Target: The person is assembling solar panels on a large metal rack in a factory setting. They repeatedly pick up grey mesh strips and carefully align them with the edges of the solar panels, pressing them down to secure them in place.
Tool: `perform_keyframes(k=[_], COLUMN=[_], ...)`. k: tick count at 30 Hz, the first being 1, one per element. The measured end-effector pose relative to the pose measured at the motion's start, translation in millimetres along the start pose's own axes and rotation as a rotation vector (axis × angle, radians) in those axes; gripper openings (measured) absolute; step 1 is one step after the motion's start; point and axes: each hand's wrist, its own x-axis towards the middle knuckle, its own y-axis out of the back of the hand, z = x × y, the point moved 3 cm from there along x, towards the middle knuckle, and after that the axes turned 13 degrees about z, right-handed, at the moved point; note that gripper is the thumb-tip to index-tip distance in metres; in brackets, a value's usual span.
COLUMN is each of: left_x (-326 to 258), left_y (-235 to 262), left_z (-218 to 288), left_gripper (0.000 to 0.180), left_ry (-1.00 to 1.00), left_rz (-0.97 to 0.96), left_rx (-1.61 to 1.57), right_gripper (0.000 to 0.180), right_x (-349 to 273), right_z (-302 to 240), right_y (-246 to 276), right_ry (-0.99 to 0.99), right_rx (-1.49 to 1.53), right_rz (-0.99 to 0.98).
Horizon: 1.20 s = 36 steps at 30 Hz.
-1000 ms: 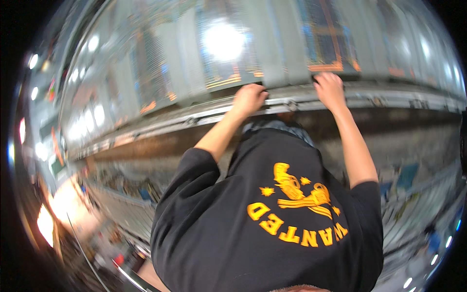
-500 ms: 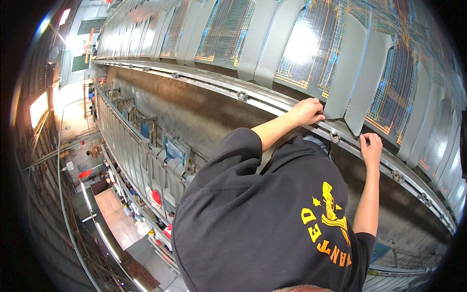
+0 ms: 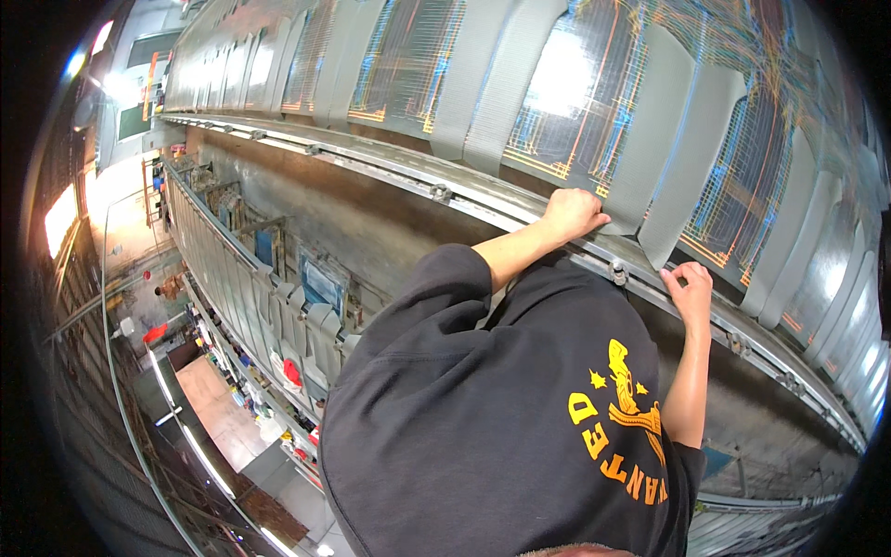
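Observation:
A pair of long grey ribbed cloth panels lies side by side on a sloping dark table [image 3: 557, 153] marked with orange and blue lines. At the near end of the left panel [image 3: 647, 130], my left hand [image 3: 574, 215] is closed, its fingertips at the lower left corner. My right hand [image 3: 689, 286] pinches by the pointed lower tip of the right panel [image 3: 698, 148], thumb and forefinger together. Both hands are just above the metal rail [image 3: 501, 209] along the table's near edge. What lies under my left fingers is hidden.
More grey panels [image 3: 464, 84] lie in pairs along the table to both sides. Small metal clamps [image 3: 618, 272] sit on the rail. Behind me, a second long table [image 3: 213, 246] carries grey pieces over its edge. A person [image 3: 170, 290] is far off at the left.
The whole view has shifted slightly, moving the table leftward in the picture. My left hand's fingers look more curled. Both hands stay at the panels' near ends.

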Motion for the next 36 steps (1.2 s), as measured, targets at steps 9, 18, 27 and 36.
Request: perform_keyframes(k=[9, 18, 27, 36], left_x=[11.6, 10.0, 23.8, 20.1], left_y=[-4.2, 29.7, 14.8, -20.1], left_z=[3.8, 0.5, 67.9, 108.5], left_gripper=[0.047, 0.036, 0.017, 0.021], left_ry=[-0.071, -0.139, -0.408, -0.428], left_rz=[-0.004, -0.043, 0.115, 0.044], left_rx=[0.178, -0.014, -0.240, -0.179], right_gripper=[0.027, 0.024, 0.028, 0.029], right_x=[10.6, 21.4, 17.1, -10.7], right_z=[0.0, 4.5, -4.7, 23.7], right_y=[13.8, -4.7, -23.8, 62.1], right_ry=[-0.092, -0.211, -0.111, -0.078], right_rx=[0.022, -0.037, -0.451, -0.236], right_rz=[-0.081, 0.083, 0.274, 0.437])
